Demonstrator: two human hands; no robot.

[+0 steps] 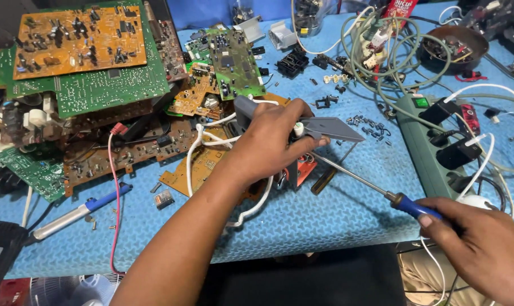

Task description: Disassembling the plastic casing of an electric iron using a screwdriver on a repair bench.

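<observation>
My left hand [268, 141] grips a grey plastic gun-shaped tool [325, 129] with a white cord, holding it over brown circuit boards [194, 164] at the middle of the blue mat. My right hand [483, 243] holds a soldering iron by its blue handle [412, 207]; its long metal shaft [353, 178] points up and left, with the tip under the grey tool near an orange part [303, 170]. White wires [197, 153] loop around and below my left hand.
A heap of green and orange circuit boards [87, 62] fills the upper left. A green power strip [432, 141] with black plugs lies on the right, beside tangled cables [381, 51]. A blue-handled tool [78, 212] and a pink wire [116, 198] lie at the lower left. Small loose parts [370, 126] dot the mat.
</observation>
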